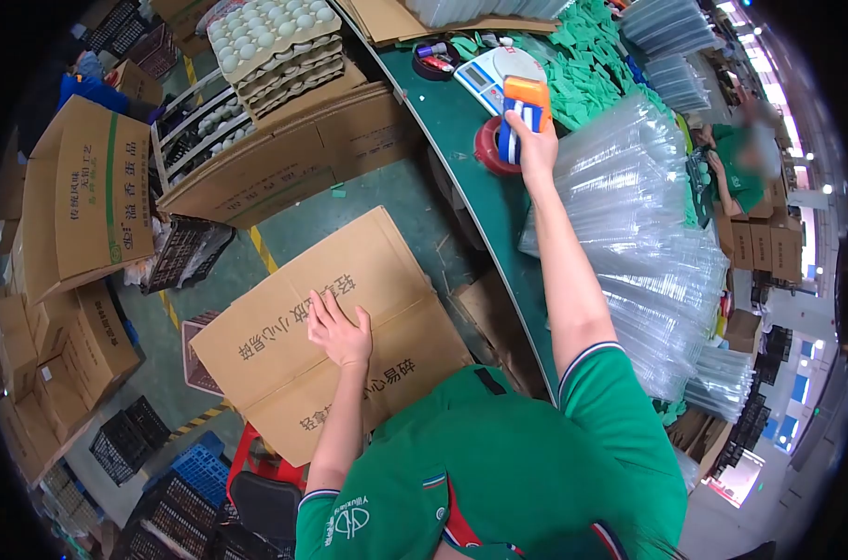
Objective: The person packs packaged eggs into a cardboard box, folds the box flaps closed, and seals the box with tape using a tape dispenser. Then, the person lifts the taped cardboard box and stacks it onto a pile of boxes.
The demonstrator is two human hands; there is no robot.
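Observation:
My left hand (pixel 338 332) lies flat on a folded cardboard box (pixel 284 359) with dark printed characters, its fingers spread. The box is tilted in front of my body. At the edge of the green table (pixel 443 117), my right hand (pixel 534 149) grips a tape dispenser (pixel 527 105) with orange and blue parts. Just beside and partly behind the dispenser is a round red object (pixel 490 146), perhaps a tape roll. A white and blue scale (pixel 501 75) stands just beyond it.
Clear plastic packaging (pixel 629 215) is stacked right of my forearm, near a heap of green pieces (pixel 587 56). Egg trays (pixel 273 37) are piled at upper left. Cartons (pixel 93 191) and black crates (pixel 130 439) stand on the left. A co-worker (pixel 741 168) is at far right.

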